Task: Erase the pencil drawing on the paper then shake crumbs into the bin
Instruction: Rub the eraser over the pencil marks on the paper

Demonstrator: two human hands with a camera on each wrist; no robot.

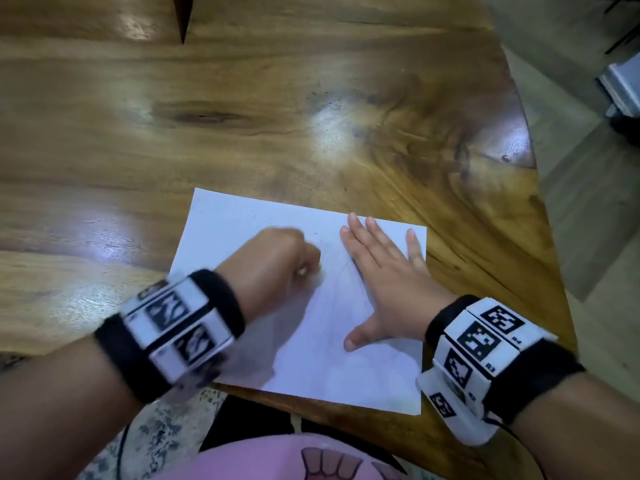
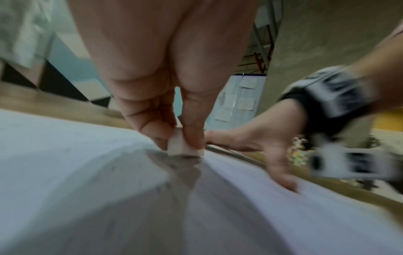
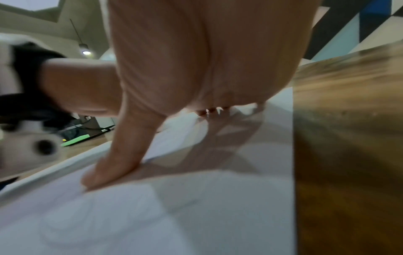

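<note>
The white rectangular sheet of paper (image 1: 242, 223) lies flat on the glossy brown wooden table (image 1: 242, 109), near the table's front edge, with its near edge close to the person's body. Faint grey pencil lines (image 1: 341, 271) curve across the middle of the sheet, between the two hands; they are too pale to make out what they draw.

The left hand (image 1: 277, 258) sits over the middle-left part of the sheet, fingers curled into a fist-like pinch. In the left wrist view its thumb and fingertips (image 2: 194, 136) squeeze a small white block eraser (image 2: 181, 146) from both sides, and the eraser's lower face is touching the paper right under them. A few tiny dark specks (image 2: 113, 168) lie on the sheet just beside the eraser. This hand and its wristband look blurred in the head view.

The right hand (image 1: 381, 282) lies palm down on the right half of the sheet, fingers straight and spread, pointing away from the body, the thumb (image 3: 113, 162) stretched toward the left hand and pressed flat on the paper. It holds nothing; it only rests on the sheet. Its fingertips reach close to the paper's far edge.

Both wrists carry black bands with white marker blocks (image 1: 485, 348).
</note>
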